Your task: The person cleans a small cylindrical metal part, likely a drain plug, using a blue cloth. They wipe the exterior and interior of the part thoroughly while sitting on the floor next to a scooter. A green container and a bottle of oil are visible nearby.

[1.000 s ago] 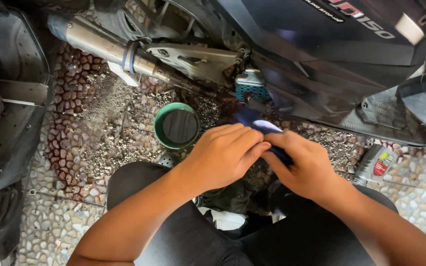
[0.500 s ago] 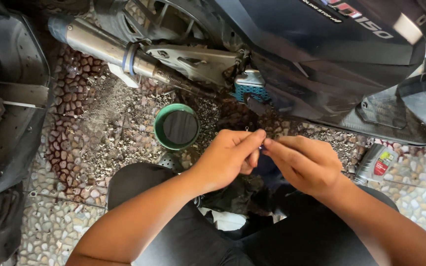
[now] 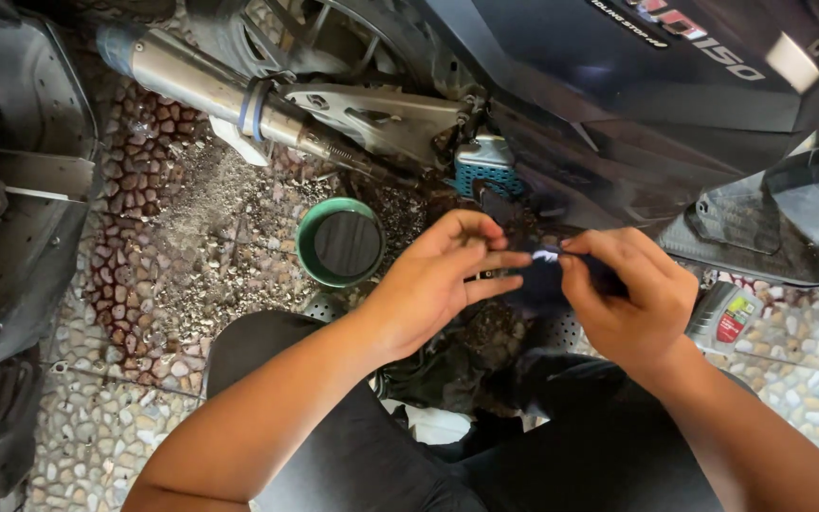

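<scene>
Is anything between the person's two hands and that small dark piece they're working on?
Nothing visible. The fingers of the left hand and the right hand already pinch the small dark piece from either side. The green-rimmed round container sits apart on the pebble floor, to the left.

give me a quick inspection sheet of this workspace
surface: pebble-set floor, gritty dark dirt near the round green-rimmed dish
job's things: small dark item with a white patch, pinched between both hands
clutter: grey plastic bottle with red label; dark rags between the knees
grippers: left hand and right hand both pinch the item
cables: nothing seen
surroundings: black scooter body, silver exhaust pipe
</scene>
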